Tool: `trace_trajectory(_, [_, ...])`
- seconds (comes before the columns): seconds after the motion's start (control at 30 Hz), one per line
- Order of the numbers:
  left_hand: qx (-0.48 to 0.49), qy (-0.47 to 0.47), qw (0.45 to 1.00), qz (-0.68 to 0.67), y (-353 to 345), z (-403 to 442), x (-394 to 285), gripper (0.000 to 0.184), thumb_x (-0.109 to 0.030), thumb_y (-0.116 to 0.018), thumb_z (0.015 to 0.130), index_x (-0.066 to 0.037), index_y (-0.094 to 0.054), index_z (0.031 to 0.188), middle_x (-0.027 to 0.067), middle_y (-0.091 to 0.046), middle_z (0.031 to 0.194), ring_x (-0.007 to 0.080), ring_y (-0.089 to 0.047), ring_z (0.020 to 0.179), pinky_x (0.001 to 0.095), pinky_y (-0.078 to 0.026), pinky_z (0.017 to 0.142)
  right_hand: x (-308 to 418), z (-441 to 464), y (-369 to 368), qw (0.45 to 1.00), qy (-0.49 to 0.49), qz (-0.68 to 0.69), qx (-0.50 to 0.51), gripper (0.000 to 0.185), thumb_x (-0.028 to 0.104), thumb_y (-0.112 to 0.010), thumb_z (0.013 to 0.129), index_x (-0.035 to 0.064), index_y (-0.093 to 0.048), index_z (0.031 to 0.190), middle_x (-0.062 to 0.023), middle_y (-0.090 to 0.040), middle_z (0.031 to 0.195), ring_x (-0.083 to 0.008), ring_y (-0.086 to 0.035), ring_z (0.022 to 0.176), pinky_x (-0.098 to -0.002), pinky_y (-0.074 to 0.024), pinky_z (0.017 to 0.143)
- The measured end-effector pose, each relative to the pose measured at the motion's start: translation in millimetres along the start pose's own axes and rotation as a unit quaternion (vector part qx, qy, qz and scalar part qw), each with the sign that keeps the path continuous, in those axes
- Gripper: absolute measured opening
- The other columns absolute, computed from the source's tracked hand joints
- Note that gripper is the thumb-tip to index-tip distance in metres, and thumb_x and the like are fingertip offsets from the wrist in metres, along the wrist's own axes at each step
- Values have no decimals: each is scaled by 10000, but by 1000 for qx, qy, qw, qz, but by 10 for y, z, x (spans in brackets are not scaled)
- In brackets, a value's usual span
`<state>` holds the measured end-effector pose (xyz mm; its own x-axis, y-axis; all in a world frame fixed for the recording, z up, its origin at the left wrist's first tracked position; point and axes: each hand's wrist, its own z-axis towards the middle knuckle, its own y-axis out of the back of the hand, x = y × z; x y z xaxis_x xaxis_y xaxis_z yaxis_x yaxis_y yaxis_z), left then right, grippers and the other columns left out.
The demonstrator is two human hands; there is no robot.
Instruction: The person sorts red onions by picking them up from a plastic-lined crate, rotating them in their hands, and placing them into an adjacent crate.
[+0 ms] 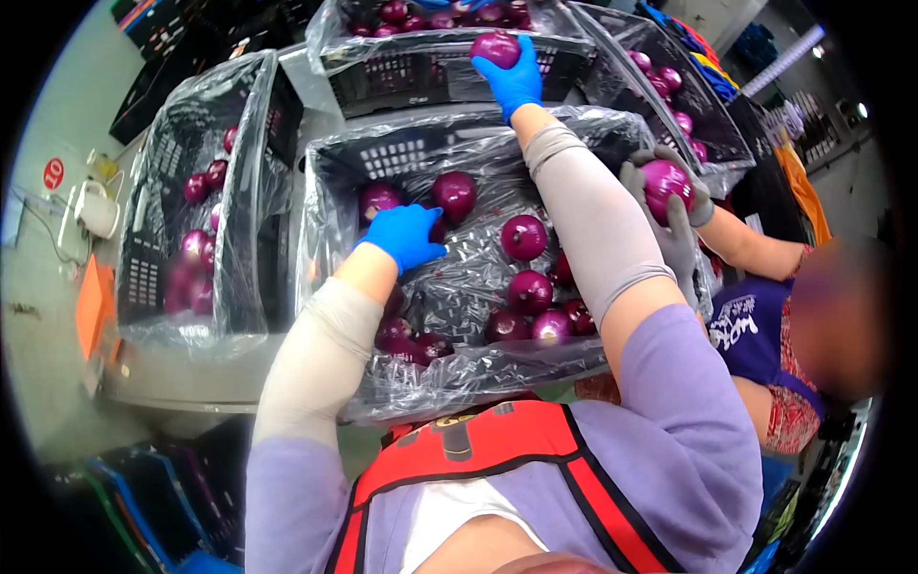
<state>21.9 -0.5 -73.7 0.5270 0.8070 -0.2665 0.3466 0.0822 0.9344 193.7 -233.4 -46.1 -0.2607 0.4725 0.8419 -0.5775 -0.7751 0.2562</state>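
A peeled red onion (pixel 495 50) is in my blue-gloved right hand (pixel 514 84), which reaches out to the far crate. My blue-gloved left hand (pixel 402 237) is low in the lined crate (pixel 325 158) in front of me. Its fingers curl round another onion (pixel 437 231), mostly hidden by the glove. Beside it lie two more onions, one purple (pixel 454 196) and one partly behind my hand (pixel 380 200). Several others rest on the clear plastic liner (pixel 459 287) to the right and near the front.
Lined crates with red onions stand at the left (pixel 143 230), far side (pixel 411 81) and far right (pixel 712 124). At my right, a co-worker's grey-gloved hands (pixel 684 215) hold an onion (pixel 666 189). Another person's blue gloves show at the top edge.
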Motion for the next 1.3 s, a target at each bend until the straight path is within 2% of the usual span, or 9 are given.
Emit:
trace_trajectory(0.13, [-10,-12,1000,-21,-8,19,30,678,-456,-665,744,-164,-473,1324,131,-590,1143,311,-588,1036,452,-481,843,-101,93,-139,1000,-20,-13,-1,981,399,-850,549,109,-376,1358,-207,-567,1184,-326,-571,1078,-397,-461,921])
trace_trajectory(0.33, [-8,-20,999,-45,-8,22,34,678,-457,-659,755,-158,-462,1332,127,-585,1154,309,-582,1049,451,-474,858,-187,216,-165,981,-177,79,-30,918,309,-842,570,62,-391,1331,-168,-555,1208,-273,-571,1059,-354,-455,919])
trace_trajectory(0.47, [-11,-25,998,-49,-5,28,27,679,-456,-662,753,-154,-466,1328,132,-587,1152,312,-579,1053,447,-475,865,-313,251,-213,980,-150,111,-64,920,294,-847,562,66,-392,1329,-157,-559,1192,-263,-574,1044,-350,-459,907])
trace_trajectory(0.6, [-7,-22,999,-46,26,7,29,679,-451,-664,750,-148,-469,1326,135,-589,1152,314,-579,1054,440,-477,869,-160,163,-193,987,-131,70,-55,942,272,-852,542,67,-385,1334,-147,-555,1185,-254,-575,1035,-347,-461,896])
trace_trajectory(0.67, [-7,-25,999,-42,36,23,22,683,-455,-662,749,-148,-467,1327,135,-589,1154,316,-579,1054,440,-478,867,-163,163,-169,984,-143,99,-46,949,250,-857,579,17,-368,1358,-168,-512,1262,-256,-543,1100,-348,-441,936])
trace_trajectory(0.93, [3,-20,999,-38,0,38,51,681,-468,-641,757,-145,-465,1330,137,-587,1161,315,-578,1058,444,-474,866,-378,241,-264,987,-117,93,-55,989,220,-852,574,39,-324,1391,-144,-481,1285,-241,-513,1131,-332,-420,959])
trace_trajectory(1.0, [18,-10,999,-36,23,40,38,684,-468,-638,760,-142,-459,1334,137,-583,1169,316,-575,1064,443,-471,874,-367,224,-246,989,-121,74,-52,995,215,-849,586,53,-308,1406,-146,-463,1309,-242,-501,1146,-332,-415,966])
trace_trajectory(1.07, [20,-10,999,-37,16,53,45,685,-468,-637,762,-141,-456,1336,138,-581,1173,315,-573,1068,444,-471,876,-351,210,-244,985,-114,112,-61,992,250,-846,569,154,-330,1411,-167,-485,1317,-283,-506,1170,-361,-417,973])
trace_trajectory(1.3, [25,-10,999,-46,20,71,65,684,-465,-636,769,-141,-449,1341,144,-574,1181,320,-563,1082,450,-465,888,-286,190,-231,986,-118,115,-35,946,227,-849,575,170,-361,1384,-157,-490,1296,-281,-508,1144,-366,-423,965])
